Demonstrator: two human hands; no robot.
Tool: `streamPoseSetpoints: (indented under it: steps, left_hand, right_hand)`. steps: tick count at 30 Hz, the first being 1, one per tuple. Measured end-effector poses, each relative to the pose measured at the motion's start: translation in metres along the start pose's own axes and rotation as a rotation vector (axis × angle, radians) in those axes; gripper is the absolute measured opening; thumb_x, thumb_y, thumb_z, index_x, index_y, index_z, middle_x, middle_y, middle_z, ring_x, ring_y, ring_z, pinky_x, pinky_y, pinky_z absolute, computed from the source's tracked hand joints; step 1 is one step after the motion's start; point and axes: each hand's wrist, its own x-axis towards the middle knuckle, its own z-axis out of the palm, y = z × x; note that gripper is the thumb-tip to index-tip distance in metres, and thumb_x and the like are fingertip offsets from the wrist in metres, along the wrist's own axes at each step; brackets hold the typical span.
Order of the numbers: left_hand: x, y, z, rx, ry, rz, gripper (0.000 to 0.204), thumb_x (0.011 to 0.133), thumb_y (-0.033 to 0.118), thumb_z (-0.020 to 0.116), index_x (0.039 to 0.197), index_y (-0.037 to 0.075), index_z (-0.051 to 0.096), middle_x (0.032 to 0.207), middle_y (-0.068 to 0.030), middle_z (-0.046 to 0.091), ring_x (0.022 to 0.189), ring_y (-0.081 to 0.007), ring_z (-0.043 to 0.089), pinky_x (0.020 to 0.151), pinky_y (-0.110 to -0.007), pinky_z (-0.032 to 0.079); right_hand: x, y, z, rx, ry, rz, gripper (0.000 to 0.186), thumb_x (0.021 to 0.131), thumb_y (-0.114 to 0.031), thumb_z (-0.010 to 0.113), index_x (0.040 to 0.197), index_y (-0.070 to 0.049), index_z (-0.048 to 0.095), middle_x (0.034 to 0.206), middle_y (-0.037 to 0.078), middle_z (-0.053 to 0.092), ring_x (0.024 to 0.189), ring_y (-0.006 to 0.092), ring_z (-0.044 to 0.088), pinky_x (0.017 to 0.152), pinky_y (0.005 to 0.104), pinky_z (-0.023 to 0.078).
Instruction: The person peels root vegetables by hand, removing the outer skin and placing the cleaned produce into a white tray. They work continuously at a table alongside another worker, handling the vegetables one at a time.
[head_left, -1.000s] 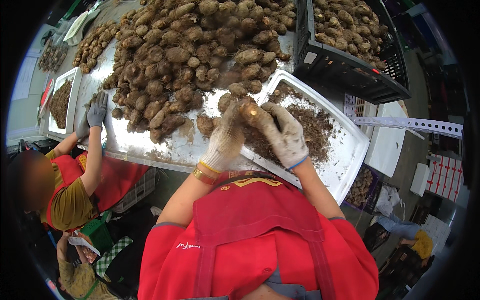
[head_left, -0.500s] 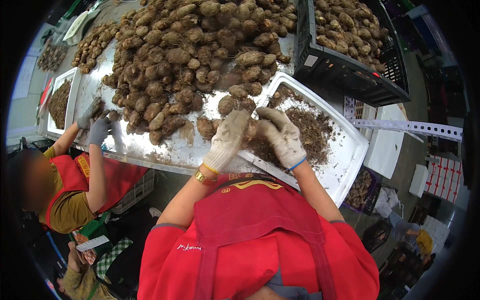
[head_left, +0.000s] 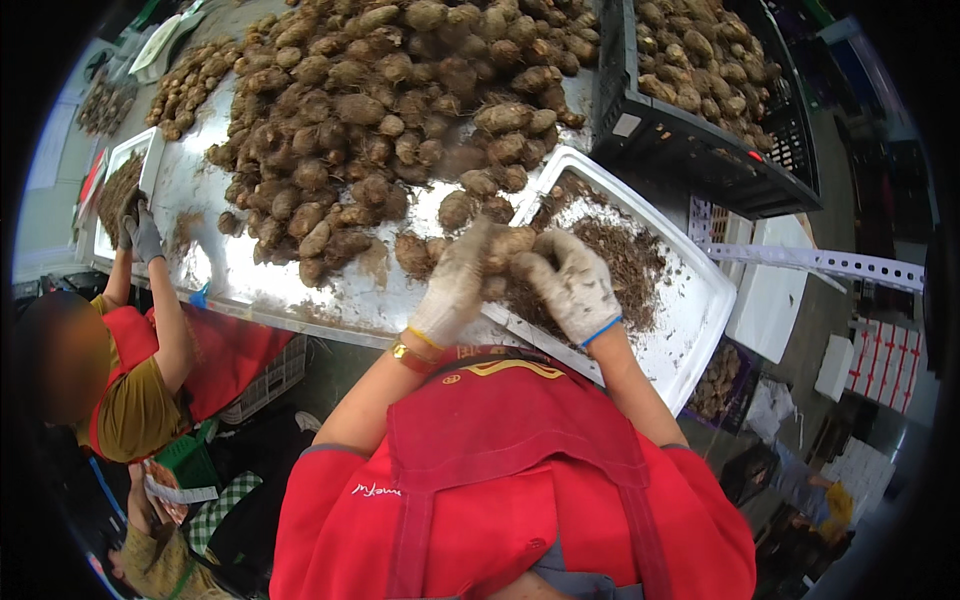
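Observation:
My left hand [head_left: 459, 282] and my right hand [head_left: 573, 286], both in soiled white knit gloves, are closed on a brown taro corm [head_left: 508, 247] held between them at the near end of the big pile of hairy corms [head_left: 330, 120]. They are over the left part of a white foam tray [head_left: 690, 340], in which dark root fibres and peelings [head_left: 622, 255] lie beside my right hand. A few loose corms [head_left: 414, 255] rest on the metal table [head_left: 270, 287] just left of my left hand.
A black crate of corms [head_left: 705, 135] stands at the back right, near a perforated metal bar [head_left: 840, 262]. At left, a co-worker [head_left: 150, 380] in a red apron has grey-gloved hands [head_left: 140, 230] at another white tray [head_left: 150, 150]. Another person [head_left: 160, 560] is at lower left.
The corm between my hands has turned, its pale cut end no longer showing. The co-worker's hands have moved left, to the tray at the far left.

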Motion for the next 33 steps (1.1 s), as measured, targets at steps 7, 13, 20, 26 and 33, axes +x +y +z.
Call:
streamPoseSetpoints:
  steps: [7, 13, 20, 26, 33]
  left_hand:
    - [0.001, -0.019, -0.01, 1.235, 0.121, 1.07, 0.031, 0.097, 0.02, 0.048, 0.121, 0.001, 0.053, 0.107, -0.0176, 0.06, 0.102, -0.0329, 0.059, 0.09, -0.041, 0.047]
    - [-0.02, 0.062, -0.019, -0.387, 0.461, -0.219, 0.038, 0.089, 0.04, 0.062, 0.111, 0.009, 0.058, 0.085, -0.0066, 0.06, 0.047, -0.006, 0.042, 0.036, -0.017, 0.035]
    - [-0.004, 0.278, -0.181, -0.698, 0.313, 0.61, 0.026, 0.091, 0.022, 0.061, 0.105, 0.0, 0.062, 0.086, -0.015, 0.068, 0.06, -0.0141, 0.064, 0.048, -0.018, 0.054]
    - [-0.002, 0.24, -0.132, 0.512, 0.519, 0.351, 0.032, 0.091, 0.027, 0.061, 0.112, 0.003, 0.061, 0.102, -0.0151, 0.068, 0.08, -0.0161, 0.068, 0.063, -0.022, 0.057]
    - [-0.05, 0.121, -0.163, 1.379, 0.563, 0.581, 0.024, 0.091, 0.02, 0.059, 0.104, 0.001, 0.066, 0.096, -0.0166, 0.068, 0.087, -0.028, 0.066, 0.077, -0.035, 0.053]
  right_hand:
    - [-0.007, 0.025, 0.028, 0.156, 0.069, 0.047, 0.036, 0.095, -0.031, 0.053, 0.108, 0.001, 0.063, 0.099, 0.019, 0.067, 0.09, 0.0283, 0.064, 0.081, 0.0348, 0.05]
    - [-0.005, 0.073, 0.017, -0.044, 0.236, 0.028, 0.058, 0.089, -0.015, 0.063, 0.14, -0.002, 0.04, 0.126, 0.016, 0.055, 0.103, 0.0206, 0.058, 0.09, 0.0313, 0.047]
    - [-0.023, 0.055, 0.025, 0.22, 0.235, 0.136, 0.059, 0.087, -0.008, 0.065, 0.14, -0.001, 0.04, 0.116, 0.009, 0.057, 0.099, 0.0151, 0.056, 0.085, 0.0278, 0.049]
    - [-0.031, 0.059, 0.033, 0.203, 0.299, 0.066, 0.045, 0.091, -0.012, 0.061, 0.132, 0.0, 0.049, 0.115, 0.011, 0.061, 0.097, 0.0159, 0.061, 0.085, 0.0287, 0.05]
    - [-0.055, 0.061, 0.019, -0.167, 0.253, 0.178, 0.035, 0.089, -0.017, 0.061, 0.121, -0.003, 0.059, 0.109, 0.019, 0.064, 0.095, 0.0294, 0.065, 0.086, 0.0361, 0.05]
